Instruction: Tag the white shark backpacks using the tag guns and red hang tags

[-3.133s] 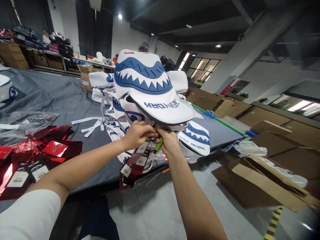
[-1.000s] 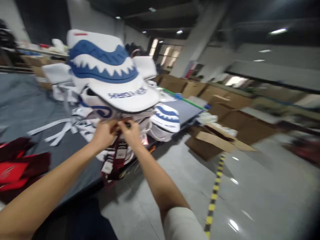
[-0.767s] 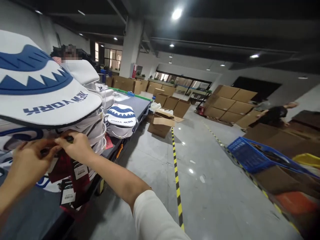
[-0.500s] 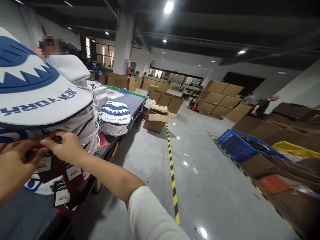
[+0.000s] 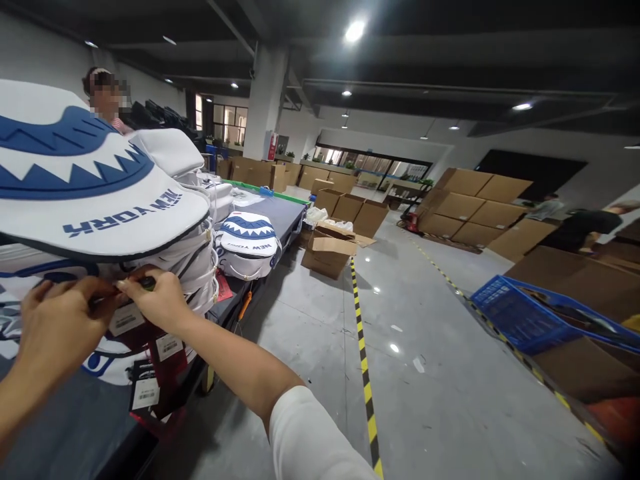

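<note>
At the left, white backpacks lie stacked; the top backpack [image 5: 125,193] has a blue toothed-mouth print and NEW YORK lettering. Just under its front edge, the fingertips of both hands meet. My left hand [image 5: 67,327] is closed in a pinch, and what it holds is hidden. My right hand [image 5: 163,300] is pinched against it, with a small dark thing partly showing inside the curled fingers. A dark red hang tag [image 5: 127,320] with a barcode label hangs directly below the fingertips. Lower down hang another red tag [image 5: 170,347] and a black tag [image 5: 145,393].
Another printed backpack [image 5: 247,243] lies farther along the dark table [image 5: 287,217]. An orange-handled tool [image 5: 245,305] hangs at the table edge. Open cartons [image 5: 327,253] stand on the floor beyond. At right are a blue crate [image 5: 520,320] and stacked boxes [image 5: 475,207]. Other people are in the background.
The view has swung left, so everything sits farther right in the picture. Both hands keep their pinch under the top backpack. The person behind the stack shows more.
</note>
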Available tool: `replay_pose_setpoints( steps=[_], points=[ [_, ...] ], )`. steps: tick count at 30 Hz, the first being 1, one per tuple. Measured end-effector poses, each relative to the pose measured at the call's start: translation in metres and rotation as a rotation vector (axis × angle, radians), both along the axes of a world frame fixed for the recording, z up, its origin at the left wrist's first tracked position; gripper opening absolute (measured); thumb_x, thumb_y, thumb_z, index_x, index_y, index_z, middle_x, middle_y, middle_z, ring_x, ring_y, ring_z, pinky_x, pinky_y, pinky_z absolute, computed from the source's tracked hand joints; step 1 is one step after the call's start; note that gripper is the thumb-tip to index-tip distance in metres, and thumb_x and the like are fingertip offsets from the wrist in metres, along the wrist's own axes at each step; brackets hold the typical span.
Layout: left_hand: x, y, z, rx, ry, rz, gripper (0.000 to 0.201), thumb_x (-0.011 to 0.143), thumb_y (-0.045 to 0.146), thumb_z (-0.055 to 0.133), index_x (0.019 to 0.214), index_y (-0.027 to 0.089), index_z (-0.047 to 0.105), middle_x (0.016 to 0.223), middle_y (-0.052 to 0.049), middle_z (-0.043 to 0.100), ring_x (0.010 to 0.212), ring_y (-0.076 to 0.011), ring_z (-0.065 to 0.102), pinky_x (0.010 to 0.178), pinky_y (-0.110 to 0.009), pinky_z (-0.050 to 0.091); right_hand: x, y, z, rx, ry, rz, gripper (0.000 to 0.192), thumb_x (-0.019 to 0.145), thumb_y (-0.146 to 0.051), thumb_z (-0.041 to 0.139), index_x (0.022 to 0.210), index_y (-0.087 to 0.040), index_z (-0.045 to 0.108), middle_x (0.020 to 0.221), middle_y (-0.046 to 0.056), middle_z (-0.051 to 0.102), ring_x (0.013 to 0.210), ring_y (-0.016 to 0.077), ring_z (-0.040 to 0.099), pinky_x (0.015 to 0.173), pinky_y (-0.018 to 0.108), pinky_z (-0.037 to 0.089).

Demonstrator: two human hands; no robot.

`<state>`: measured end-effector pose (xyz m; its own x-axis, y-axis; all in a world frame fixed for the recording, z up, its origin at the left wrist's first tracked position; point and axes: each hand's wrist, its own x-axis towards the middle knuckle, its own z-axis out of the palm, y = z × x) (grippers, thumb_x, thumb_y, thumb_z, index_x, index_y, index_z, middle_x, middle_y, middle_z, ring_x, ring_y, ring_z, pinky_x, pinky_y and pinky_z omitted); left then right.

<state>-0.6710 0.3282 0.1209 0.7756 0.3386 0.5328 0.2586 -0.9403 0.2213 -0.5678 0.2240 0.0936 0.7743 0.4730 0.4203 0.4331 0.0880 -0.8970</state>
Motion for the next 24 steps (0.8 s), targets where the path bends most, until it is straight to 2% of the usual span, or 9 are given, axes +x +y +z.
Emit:
replay_pose_setpoints(
  steps=[3, 7, 10, 12, 15, 17, 19, 22, 24],
  points=[
    [0.001, 0.004, -0.004, -0.017, 0.024, -0.059, 0.022, 0.092, 0.044, 0.038, 0.095, 0.039, 0.059, 0.083, 0.014, 0.075, 0.105, -0.0238, 0.067, 0.117, -0.046, 0.029, -0.001, 0.001, -0.001, 0.034, 0.028, 0.043, 0.029, 0.081, -0.051, 0.073, 0.078, -0.022, 0.068, 0.082, -0.001, 0.071, 0.086, 0.0201, 0.068, 0.081, 0.027, 0.051],
    [0.003, 0.007, -0.009, 0.046, -0.025, 0.014, 0.031, 0.091, 0.047, 0.038, 0.09, 0.028, 0.063, 0.091, 0.0, 0.076, 0.106, -0.0289, 0.067, 0.114, -0.049, 0.034, -0.001, 0.001, -0.002, 0.072, 0.047, 0.052, 0.031, 0.079, -0.052, 0.074, 0.077, -0.021, 0.066, 0.078, -0.001, 0.069, 0.082, 0.0193, 0.066, 0.08, 0.028, 0.052],
    [0.002, 0.006, -0.008, 0.009, -0.009, -0.051, 0.028, 0.092, 0.039, 0.038, 0.094, 0.03, 0.065, 0.107, 0.002, 0.076, 0.114, -0.0278, 0.065, 0.116, -0.055, 0.031, -0.001, 0.002, -0.002, 0.074, 0.034, 0.049, 0.033, 0.079, -0.054, 0.073, 0.077, -0.022, 0.066, 0.079, -0.001, 0.069, 0.081, 0.0189, 0.066, 0.08, 0.029, 0.052],
    [0.001, 0.005, -0.008, 0.0, -0.05, -0.043, 0.026, 0.092, 0.038, 0.041, 0.092, 0.031, 0.066, 0.104, 0.003, 0.077, 0.114, -0.0258, 0.065, 0.118, -0.055, 0.029, -0.001, 0.003, -0.003, 0.073, 0.03, 0.056, 0.032, 0.079, -0.054, 0.073, 0.078, -0.022, 0.067, 0.08, -0.001, 0.069, 0.081, 0.0184, 0.065, 0.079, 0.028, 0.052],
    [-0.002, 0.004, -0.008, 0.001, -0.059, -0.021, 0.026, 0.093, 0.041, 0.044, 0.092, 0.027, 0.065, 0.1, 0.0, 0.076, 0.115, -0.0261, 0.064, 0.117, -0.052, 0.03, -0.006, 0.003, -0.003, 0.085, 0.055, 0.068, 0.032, 0.08, -0.053, 0.072, 0.078, -0.022, 0.066, 0.077, -0.001, 0.068, 0.077, 0.0175, 0.065, 0.073, 0.027, 0.052],
    [-0.003, 0.005, -0.01, -0.035, -0.036, -0.079, 0.026, 0.094, 0.038, 0.042, 0.095, 0.028, 0.066, 0.107, 0.0, 0.076, 0.116, -0.0257, 0.064, 0.118, -0.053, 0.028, -0.008, 0.004, -0.003, 0.092, 0.037, 0.05, 0.031, 0.081, -0.051, 0.071, 0.077, -0.021, 0.065, 0.077, -0.001, 0.069, 0.076, 0.0171, 0.066, 0.072, 0.026, 0.052],
    [0.001, 0.009, -0.012, -0.057, -0.08, -0.116, 0.024, 0.093, 0.037, 0.044, 0.091, 0.026, 0.066, 0.103, -0.001, 0.076, 0.108, -0.0255, 0.067, 0.118, -0.052, 0.028, -0.006, 0.004, -0.002, 0.09, -0.017, 0.008, 0.026, 0.082, -0.045, 0.07, 0.076, -0.021, 0.065, 0.078, -0.001, 0.07, 0.077, 0.0172, 0.067, 0.073, 0.027, 0.054],
    [0.008, 0.009, -0.01, -0.055, -0.164, -0.103, 0.021, 0.091, 0.037, 0.052, 0.083, 0.023, 0.064, 0.089, -0.007, 0.074, 0.102, -0.0311, 0.067, 0.116, -0.057, 0.029, 0.001, 0.003, 0.006, 0.073, -0.063, -0.029, 0.015, 0.079, -0.033, 0.071, 0.071, -0.022, 0.065, 0.077, 0.0, 0.072, 0.076, 0.0182, 0.069, 0.072, 0.028, 0.055],
    [0.005, 0.0, -0.005, -0.07, -0.142, -0.145, 0.017, 0.091, 0.029, 0.053, 0.086, 0.021, 0.066, 0.092, -0.011, 0.074, 0.106, -0.0348, 0.066, 0.11, -0.063, 0.033, -0.002, -0.002, 0.013, 0.063, -0.053, -0.021, 0.012, 0.076, -0.03, 0.071, 0.066, -0.024, 0.066, 0.075, 0.003, 0.073, 0.076, 0.0196, 0.069, 0.074, 0.031, 0.055]
  ],
)
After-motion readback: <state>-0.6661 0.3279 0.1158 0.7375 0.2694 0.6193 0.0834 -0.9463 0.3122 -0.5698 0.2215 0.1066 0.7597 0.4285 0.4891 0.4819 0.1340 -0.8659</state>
